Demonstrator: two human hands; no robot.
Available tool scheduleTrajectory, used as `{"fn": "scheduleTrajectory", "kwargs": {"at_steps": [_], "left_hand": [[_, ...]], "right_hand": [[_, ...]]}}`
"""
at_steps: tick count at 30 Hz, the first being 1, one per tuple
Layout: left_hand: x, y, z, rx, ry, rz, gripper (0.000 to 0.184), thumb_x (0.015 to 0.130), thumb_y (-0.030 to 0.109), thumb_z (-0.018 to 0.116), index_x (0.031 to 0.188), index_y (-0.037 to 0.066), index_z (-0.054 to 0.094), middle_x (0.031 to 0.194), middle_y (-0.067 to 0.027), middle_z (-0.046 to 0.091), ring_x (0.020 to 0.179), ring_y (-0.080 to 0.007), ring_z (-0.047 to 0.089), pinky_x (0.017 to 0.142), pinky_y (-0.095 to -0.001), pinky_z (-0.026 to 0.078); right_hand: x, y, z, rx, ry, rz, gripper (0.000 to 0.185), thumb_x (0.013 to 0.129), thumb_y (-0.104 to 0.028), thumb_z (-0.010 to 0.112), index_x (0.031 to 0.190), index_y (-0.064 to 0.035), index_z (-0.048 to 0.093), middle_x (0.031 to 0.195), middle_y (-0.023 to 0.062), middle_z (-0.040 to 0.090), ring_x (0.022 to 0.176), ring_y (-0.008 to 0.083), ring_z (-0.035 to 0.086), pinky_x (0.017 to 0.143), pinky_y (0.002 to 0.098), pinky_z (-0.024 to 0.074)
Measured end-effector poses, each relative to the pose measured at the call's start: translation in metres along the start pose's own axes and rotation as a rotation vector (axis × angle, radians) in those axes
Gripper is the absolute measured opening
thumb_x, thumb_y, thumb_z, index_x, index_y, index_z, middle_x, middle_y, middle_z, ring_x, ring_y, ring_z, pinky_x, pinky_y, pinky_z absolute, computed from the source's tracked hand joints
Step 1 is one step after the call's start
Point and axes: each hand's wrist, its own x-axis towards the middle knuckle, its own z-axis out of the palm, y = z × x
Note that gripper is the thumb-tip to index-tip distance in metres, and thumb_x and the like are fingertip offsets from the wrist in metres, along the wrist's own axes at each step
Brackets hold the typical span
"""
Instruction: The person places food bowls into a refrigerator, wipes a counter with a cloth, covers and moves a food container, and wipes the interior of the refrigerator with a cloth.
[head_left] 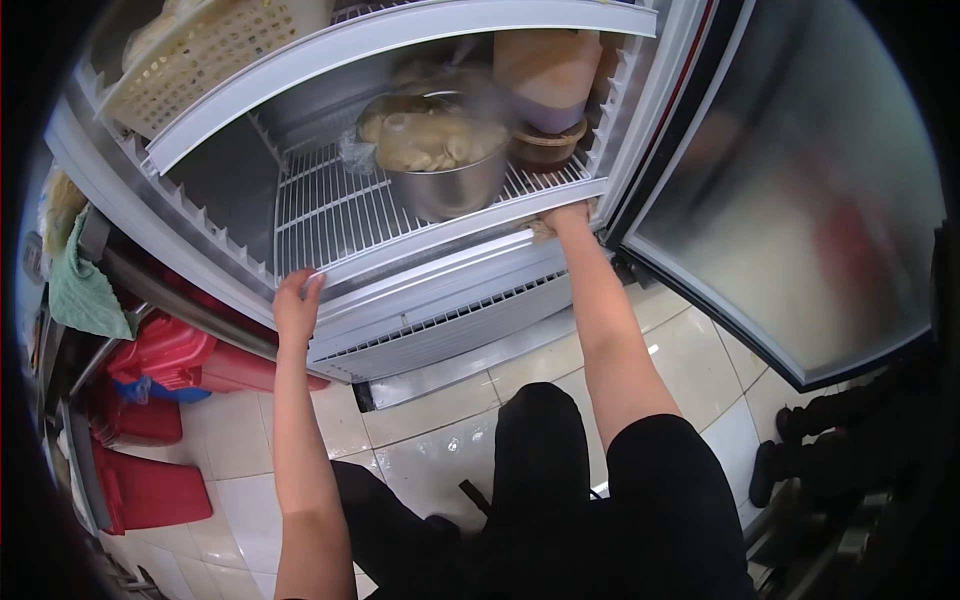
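Note:
My left hand (298,300) touches the left end of the bottom shelf's white front edge, its fingers bent over the rim. At the right end, my right hand (566,216) presses a light brown cloth (543,229) against the fridge frame just below the shelf edge; its fingers are partly hidden. A steel pot (450,188) stands on the white wire shelf (325,212) between my hands, with bagged pale food (430,140) heaped in it. Right of the pot, a plastic container (545,80) rests over a round brown tub (545,152).
The fridge's glass door (800,200) stands open at the right. Above is a shelf with a cream basket (215,65). Red bins (155,490) and a green cloth (85,285) are at the left. Another person's dark shoes (765,472) show at the lower right.

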Motion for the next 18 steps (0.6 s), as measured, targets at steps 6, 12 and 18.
{"fn": "scheduleTrajectory", "kwargs": {"at_steps": [6,12,18], "left_hand": [[-0.003,0.0,-0.008,0.001,0.013,0.0,0.025,0.077,0.025,0.057,0.089,0.003,0.061,0.092,-0.016,0.059,0.089,-0.0321,0.053,0.078,-0.0366,0.041],[-0.007,-0.008,-0.009,0.017,0.031,-0.007,0.026,0.077,0.025,0.058,0.089,0.003,0.061,0.091,-0.0164,0.058,0.09,-0.0322,0.053,0.079,-0.0371,0.042],[-0.006,-0.009,-0.006,0.021,0.009,0.005,0.027,0.077,0.026,0.058,0.089,0.002,0.06,0.091,-0.0161,0.058,0.089,-0.0322,0.053,0.077,-0.0372,0.042]], "right_hand": [[-0.044,-0.011,-0.061,0.021,-0.175,0.225,0.035,0.08,-0.027,0.041,0.106,-0.0065,0.052,0.111,0.0138,0.051,0.104,0.031,0.045,0.089,0.0407,0.0353],[-0.083,-0.058,-0.078,0.502,0.034,0.05,0.016,0.074,-0.013,0.05,0.085,-0.0042,0.058,0.087,0.0143,0.057,0.085,0.0333,0.052,0.076,0.0413,0.0404],[-0.076,-0.224,-0.088,0.469,-0.076,-0.446,0.03,0.076,-0.029,0.054,0.093,-0.0041,0.058,0.094,0.0143,0.057,0.086,0.0318,0.054,0.077,0.0406,0.0419]]}}
